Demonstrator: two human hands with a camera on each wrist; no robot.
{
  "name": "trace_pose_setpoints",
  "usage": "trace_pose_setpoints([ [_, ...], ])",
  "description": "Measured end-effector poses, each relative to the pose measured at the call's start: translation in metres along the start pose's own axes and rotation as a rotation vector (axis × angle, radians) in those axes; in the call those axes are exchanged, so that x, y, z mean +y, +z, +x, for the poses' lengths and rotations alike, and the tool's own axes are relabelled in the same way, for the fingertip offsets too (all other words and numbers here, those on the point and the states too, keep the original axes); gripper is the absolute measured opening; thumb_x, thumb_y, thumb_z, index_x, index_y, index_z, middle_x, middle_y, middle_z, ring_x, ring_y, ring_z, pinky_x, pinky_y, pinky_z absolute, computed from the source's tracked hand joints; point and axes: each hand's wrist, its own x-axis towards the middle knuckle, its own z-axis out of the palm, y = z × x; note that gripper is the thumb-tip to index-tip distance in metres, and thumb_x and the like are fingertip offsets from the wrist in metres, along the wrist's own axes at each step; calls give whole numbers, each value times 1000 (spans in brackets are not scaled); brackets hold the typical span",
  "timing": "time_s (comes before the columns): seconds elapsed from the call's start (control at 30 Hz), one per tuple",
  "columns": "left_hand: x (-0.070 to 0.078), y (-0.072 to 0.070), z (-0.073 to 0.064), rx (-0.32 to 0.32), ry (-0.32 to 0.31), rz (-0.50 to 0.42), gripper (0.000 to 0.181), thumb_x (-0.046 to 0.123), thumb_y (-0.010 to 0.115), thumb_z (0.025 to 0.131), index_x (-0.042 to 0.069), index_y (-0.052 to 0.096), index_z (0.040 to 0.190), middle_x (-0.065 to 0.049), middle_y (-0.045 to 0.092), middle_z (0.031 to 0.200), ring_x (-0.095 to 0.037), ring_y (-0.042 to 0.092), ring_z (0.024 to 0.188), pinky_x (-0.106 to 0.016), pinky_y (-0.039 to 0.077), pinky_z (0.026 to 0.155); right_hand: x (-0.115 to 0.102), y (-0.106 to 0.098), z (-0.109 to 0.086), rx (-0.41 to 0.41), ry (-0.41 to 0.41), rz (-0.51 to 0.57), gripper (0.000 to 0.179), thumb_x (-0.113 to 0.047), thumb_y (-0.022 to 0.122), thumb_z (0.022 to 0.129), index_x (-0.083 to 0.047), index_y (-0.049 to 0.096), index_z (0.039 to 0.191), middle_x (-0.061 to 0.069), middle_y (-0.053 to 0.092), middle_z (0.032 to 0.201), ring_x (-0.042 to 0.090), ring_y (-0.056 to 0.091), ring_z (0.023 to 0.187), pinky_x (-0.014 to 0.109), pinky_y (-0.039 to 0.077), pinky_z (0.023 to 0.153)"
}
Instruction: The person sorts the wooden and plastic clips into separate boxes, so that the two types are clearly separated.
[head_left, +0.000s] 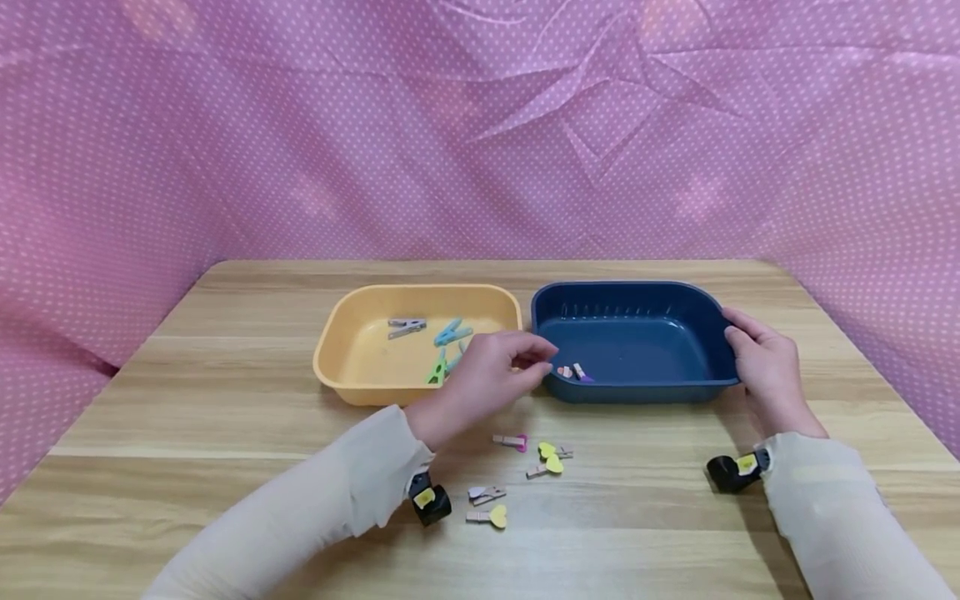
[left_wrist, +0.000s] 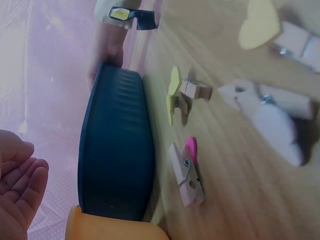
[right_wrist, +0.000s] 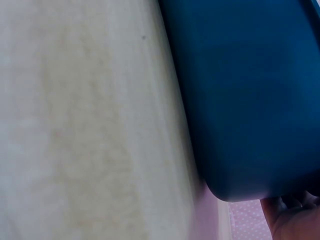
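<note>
My left hand (head_left: 491,371) hovers over the gap between the two tubs, fingertips just at the left rim of the blue tub (head_left: 637,392). Its fingers are loosely bent with nothing between them, as the left wrist view shows. Inside the blue tub, by its near left corner, lie small wooden clothespins (head_left: 580,372), one with a purple trim. My right hand (head_left: 772,371) grips that tub's right end, thumb at the rim. On the table in front are several wooden clothespins: one with a pink heart (head_left: 512,442), others with yellow hearts (head_left: 553,464), and one with a pale shape (head_left: 487,495).
A yellow tub (head_left: 352,333) stands left of the blue one. It holds several plastic clothespins, among them a grey one (head_left: 407,327), a blue one (head_left: 452,332) and a green one (head_left: 437,368). A pink dotted cloth (head_left: 480,167) hangs behind the wooden table (head_left: 225,400).
</note>
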Motion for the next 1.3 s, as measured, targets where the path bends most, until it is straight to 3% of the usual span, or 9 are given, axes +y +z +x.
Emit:
trace_pose_setpoints([
  [0.27, 0, -8, -12, -46, -2, -40, 18, 10, 64, 86, 8, 69, 104, -3, 69, 96, -6, 59, 83, -15, 51, 75, -2, 2, -1, -2, 2, 8, 45, -27, 40, 97, -19, 39, 141, 3, 27, 151, 14, 29, 134, 35, 29, 108],
  [0.43, -4, -13, -18, -111, 6, -46, 19, 8, 66, 85, 6, 69, 103, -3, 69, 93, -8, 60, 82, -16, 51, 74, -3, 1, -1, 6, 3, 6, 45, -26, 40, 97, -18, 40, 141, 4, 28, 150, 12, 30, 133, 31, 30, 108],
  [0.67, -11, -15, -24, -224, -35, -63, 21, 7, 65, 85, 6, 69, 105, -5, 69, 96, -9, 58, 82, -16, 52, 72, -3, 1, -1, -2, -1, -12, 45, -27, 39, 98, -18, 39, 142, 4, 27, 150, 13, 30, 133, 32, 31, 107],
  [0.93, -22, -14, -28, -279, 3, -24, 21, 6, 65, 84, 7, 69, 105, -4, 70, 100, -8, 61, 85, -17, 52, 74, -4, 1, -1, 8, 1, 7, 45, -26, 41, 97, -18, 41, 141, 4, 28, 150, 11, 32, 131, 23, 35, 103],
  [1.3, -30, -4, -34, -374, -36, -10, 26, 8, 65, 85, 9, 67, 111, -3, 68, 106, -10, 60, 97, -16, 50, 81, -4, 2, -3, 0, -2, -30, 45, -27, 37, 98, -20, 37, 142, 5, 26, 151, 17, 28, 134, 39, 30, 108],
])
